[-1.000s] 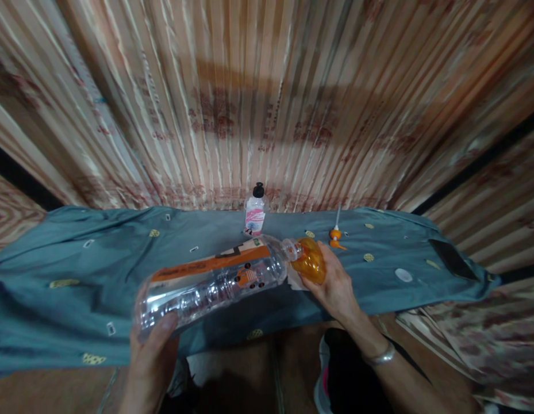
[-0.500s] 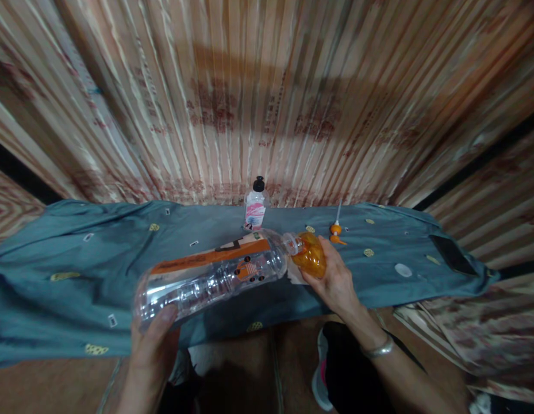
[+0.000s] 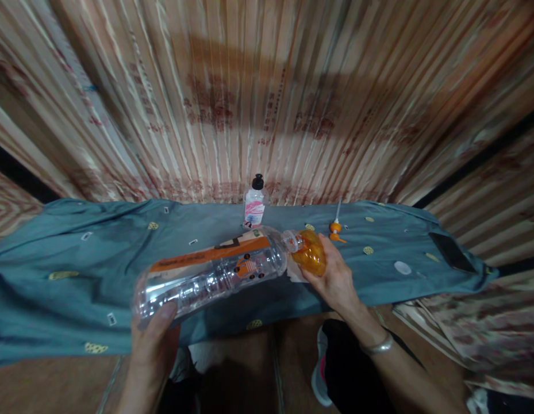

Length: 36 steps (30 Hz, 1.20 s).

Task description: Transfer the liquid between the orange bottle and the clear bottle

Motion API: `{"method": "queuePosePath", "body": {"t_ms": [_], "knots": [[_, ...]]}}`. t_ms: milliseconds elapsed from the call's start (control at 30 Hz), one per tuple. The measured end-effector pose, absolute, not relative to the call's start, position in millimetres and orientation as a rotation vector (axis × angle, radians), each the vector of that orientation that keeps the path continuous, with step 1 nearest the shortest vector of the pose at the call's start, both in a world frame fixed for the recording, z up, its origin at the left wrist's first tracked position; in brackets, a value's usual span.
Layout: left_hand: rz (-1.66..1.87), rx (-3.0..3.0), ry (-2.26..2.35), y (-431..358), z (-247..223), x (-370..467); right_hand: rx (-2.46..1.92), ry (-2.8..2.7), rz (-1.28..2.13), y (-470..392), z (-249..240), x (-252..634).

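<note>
A large clear plastic bottle (image 3: 215,276) with an orange label lies almost level in the air, its neck to the right and slightly higher than its base. My left hand (image 3: 157,339) is wrapped round the base end, thumb on top. In my right hand (image 3: 335,276) is a small amber see-through bottle (image 3: 310,253), tilted so its mouth meets the clear bottle's neck. Whether any liquid passes between them I cannot tell. Beyond them an orange pump top (image 3: 335,229) with a thin tube lies on the cloth.
Behind the large bottle stands a small bottle with a black cap (image 3: 254,207) and pink-white label. A blue-green patterned cloth (image 3: 98,287) covers the table. To the right are a clear round lid (image 3: 402,268) and a dark phone-like slab (image 3: 452,253). Striped curtain (image 3: 267,103) hangs behind.
Both hands and the two joined bottles keep nearly the same pose. The view has shifted very slightly.
</note>
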<state>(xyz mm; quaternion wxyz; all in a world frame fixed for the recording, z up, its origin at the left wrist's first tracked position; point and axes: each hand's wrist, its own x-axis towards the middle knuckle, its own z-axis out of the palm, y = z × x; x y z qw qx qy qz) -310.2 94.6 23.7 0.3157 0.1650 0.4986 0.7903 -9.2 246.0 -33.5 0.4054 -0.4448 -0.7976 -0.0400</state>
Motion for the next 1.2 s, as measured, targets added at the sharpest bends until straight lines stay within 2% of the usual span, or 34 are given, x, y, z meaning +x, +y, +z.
{"method": "queuePosePath", "body": {"t_ms": [467,1200], "knots": [[2.084,0.467,1.309,94.4,27.0,-308.7,-1.12,-2.013,-0.124,246.8,-34.0,-9.7],[2.072,0.424,1.236,97.1,4.8,-331.0,-1.107,-2.0,-0.124,248.6,-39.3,-10.3]]}}
